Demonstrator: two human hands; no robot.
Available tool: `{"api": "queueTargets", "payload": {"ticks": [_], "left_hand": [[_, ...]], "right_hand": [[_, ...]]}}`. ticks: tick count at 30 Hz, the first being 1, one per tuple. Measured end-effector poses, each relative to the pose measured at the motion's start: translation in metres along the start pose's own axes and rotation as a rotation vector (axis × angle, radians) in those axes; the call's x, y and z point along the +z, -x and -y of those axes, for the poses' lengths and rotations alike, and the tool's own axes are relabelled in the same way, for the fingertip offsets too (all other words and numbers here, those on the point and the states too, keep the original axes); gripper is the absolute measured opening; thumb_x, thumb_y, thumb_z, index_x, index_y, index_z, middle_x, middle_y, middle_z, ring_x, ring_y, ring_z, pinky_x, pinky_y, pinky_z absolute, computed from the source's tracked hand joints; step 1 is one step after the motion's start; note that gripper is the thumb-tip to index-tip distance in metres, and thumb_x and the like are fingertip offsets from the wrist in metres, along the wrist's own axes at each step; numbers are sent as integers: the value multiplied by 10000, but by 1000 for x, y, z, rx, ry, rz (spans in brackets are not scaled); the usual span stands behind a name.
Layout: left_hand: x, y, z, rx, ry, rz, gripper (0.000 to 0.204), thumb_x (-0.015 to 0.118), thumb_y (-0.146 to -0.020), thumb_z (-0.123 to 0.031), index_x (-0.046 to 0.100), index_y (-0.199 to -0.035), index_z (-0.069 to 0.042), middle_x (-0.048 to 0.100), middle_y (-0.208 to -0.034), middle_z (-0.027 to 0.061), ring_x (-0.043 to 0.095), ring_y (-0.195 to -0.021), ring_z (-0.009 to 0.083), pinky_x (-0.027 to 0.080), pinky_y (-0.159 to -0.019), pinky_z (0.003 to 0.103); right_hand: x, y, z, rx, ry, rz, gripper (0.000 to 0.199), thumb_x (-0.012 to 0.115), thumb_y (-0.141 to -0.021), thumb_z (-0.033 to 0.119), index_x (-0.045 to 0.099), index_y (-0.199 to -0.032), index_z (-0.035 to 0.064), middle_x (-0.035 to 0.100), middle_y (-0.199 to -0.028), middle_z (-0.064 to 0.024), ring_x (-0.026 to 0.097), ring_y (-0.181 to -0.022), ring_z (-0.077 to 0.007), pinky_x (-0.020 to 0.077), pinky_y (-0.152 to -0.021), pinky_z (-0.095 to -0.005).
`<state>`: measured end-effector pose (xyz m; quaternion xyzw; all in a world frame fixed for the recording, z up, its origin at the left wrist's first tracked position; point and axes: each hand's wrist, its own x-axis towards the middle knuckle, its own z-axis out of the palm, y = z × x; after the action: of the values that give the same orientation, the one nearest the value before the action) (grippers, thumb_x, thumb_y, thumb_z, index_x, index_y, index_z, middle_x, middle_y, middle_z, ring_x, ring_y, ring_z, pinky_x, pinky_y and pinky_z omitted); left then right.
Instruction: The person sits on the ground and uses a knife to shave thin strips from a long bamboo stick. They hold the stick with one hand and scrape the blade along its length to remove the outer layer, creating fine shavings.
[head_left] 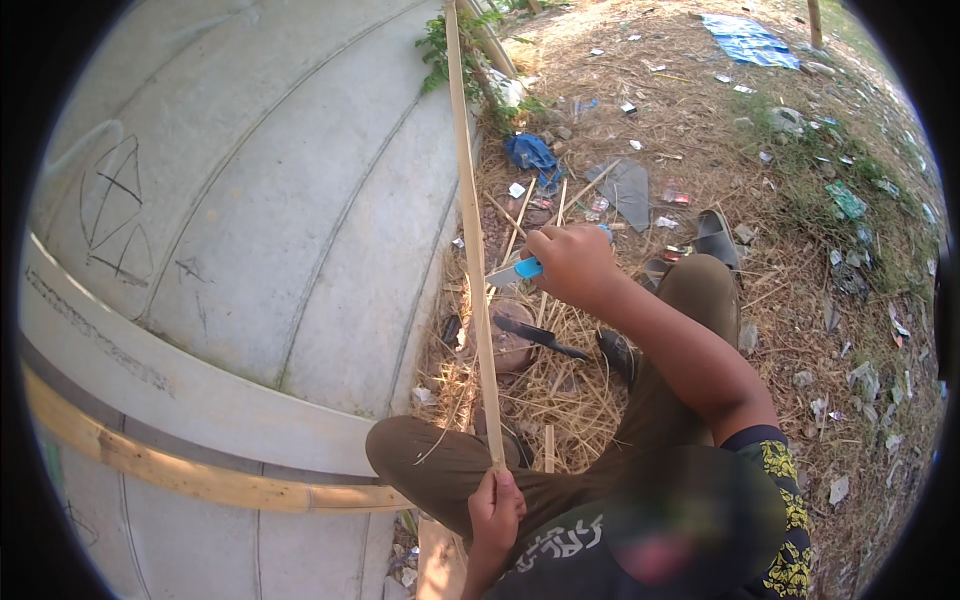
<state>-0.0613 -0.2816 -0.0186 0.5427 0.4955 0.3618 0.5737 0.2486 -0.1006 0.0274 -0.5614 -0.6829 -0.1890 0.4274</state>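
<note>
A long pale bamboo strip (472, 210) stands nearly upright in the head view, running from my lap up past the top edge. Its lower end is gripped in the closed fingers of my left hand (496, 508), by my left knee. My right hand (572, 262) is wrapped around the blue handle of a knife (506, 276). The blade points left, and its tip end meets or lies just beside the strip's edge; I cannot tell which. Below the blade, a dark machete-like blade (540, 336) lies across a round wooden block (508, 350) between my legs.
Bamboo shavings (570, 405) cover the ground around the block. A grey concrete wall (300, 220) rises at my left, with a bamboo pole (230, 482) along it. Thin strips (519, 222), a blue plastic bag (533, 155), a sandal (716, 240) and scattered litter lie beyond.
</note>
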Motion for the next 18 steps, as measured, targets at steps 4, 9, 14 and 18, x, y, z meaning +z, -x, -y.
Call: {"api": "queueTargets", "payload": {"ticks": [4,9,14,18], "left_hand": [[-1,-2,0,-24,48,-12,319,473,-1075,-272,483,-843,-53,420,-636,-31,398,-539,31,342,-470,209],[-2,0,3,-43,13,-16,322,477,-1074,-271,482,-832,-59,424,-625,-29,402,-529,35,343,-469,212],[2,2,7,-21,-56,-12,329,479,-1071,-256,494,-818,-45,448,-610,-26,412,-518,37,350,-470,219],[2,9,8,-41,-140,66,375,430,-1087,-291,432,-796,-55,376,-621,-21,361,-530,59,319,-469,244]], "right_hand": [[3,2,-1,13,-10,26,208,778,-645,168,651,-810,169,646,-707,-10,654,-616,-247,501,-544,-383],[6,5,6,-21,-73,39,219,781,-642,167,641,-809,157,650,-727,-18,656,-630,-252,501,-556,-386],[11,3,8,52,-34,49,213,754,-689,145,638,-868,130,655,-753,-34,666,-649,-261,503,-559,-393],[11,-13,-9,206,67,-70,205,714,-751,121,631,-938,110,652,-748,-53,674,-665,-276,504,-559,-407]]}}
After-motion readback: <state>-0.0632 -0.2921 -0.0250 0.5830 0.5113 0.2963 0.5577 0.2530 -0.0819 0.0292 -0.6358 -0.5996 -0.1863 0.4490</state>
